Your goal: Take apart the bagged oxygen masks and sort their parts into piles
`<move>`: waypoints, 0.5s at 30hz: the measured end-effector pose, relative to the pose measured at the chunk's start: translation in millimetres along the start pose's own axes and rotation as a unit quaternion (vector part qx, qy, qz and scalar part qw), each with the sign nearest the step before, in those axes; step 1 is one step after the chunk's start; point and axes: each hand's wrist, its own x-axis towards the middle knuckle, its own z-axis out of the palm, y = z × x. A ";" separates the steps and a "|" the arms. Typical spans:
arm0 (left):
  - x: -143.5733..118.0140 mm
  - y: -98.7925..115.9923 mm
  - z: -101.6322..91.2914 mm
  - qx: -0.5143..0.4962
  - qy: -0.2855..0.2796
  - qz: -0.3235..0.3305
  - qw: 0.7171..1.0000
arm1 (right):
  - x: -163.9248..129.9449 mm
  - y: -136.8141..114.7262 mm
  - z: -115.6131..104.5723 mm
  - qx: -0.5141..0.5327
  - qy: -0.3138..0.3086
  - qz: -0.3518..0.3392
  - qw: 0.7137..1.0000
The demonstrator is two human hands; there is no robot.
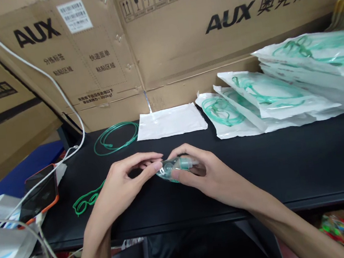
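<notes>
I am seeing both hands, left hand (125, 181) and right hand (206, 175), pinching the clear oxygen mask (177, 167) above the table's (290, 164) front edge, apparently steadying it.

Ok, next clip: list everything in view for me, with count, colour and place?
mask part: one, clear with green, held in both hands at table centre
coiled tubing: one, green, far left of table
looped strap: one, green, left near edge, by left wrist
empty pouch: one, white, flat at the back centre
packed pouches: several, white with green tubing inside, stacked at right
phone: one, orange case, left edge
cable: one, white, running down the left
cardboard boxes: several, brown, behind
table: one, black
left hand: pinching the mask part
right hand: gripping it
</notes>
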 end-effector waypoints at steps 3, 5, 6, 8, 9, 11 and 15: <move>1.6 -0.3 4.2 -0.024 0.040 -0.020 0.999 | -0.5 1.4 2.7 -0.009 0.017 -0.033 0.999; 2.6 1.5 7.4 -0.022 0.062 -0.038 0.997 | -0.6 3.2 4.2 -0.040 0.038 -0.061 0.997; 3.1 2.9 9.0 -0.015 0.065 -0.049 0.997 | -0.5 4.2 4.8 -0.062 0.049 -0.074 0.994; 3.8 6.1 12.7 0.001 0.058 -0.067 0.996 | -0.2 5.9 5.7 -0.108 0.067 -0.098 0.987; 4.0 7.4 14.9 0.006 0.056 -0.070 0.996 | 0.0 6.7 6.1 -0.131 0.076 -0.110 0.982; 4.4 8.7 20.1 -0.003 0.060 -0.065 0.996 | 0.4 8.1 6.8 -0.175 0.089 -0.132 0.972; 4.6 7.1 32.6 -0.090 0.077 -0.036 0.992 | 1.7 13.3 7.9 -0.228 0.105 -0.180 0.951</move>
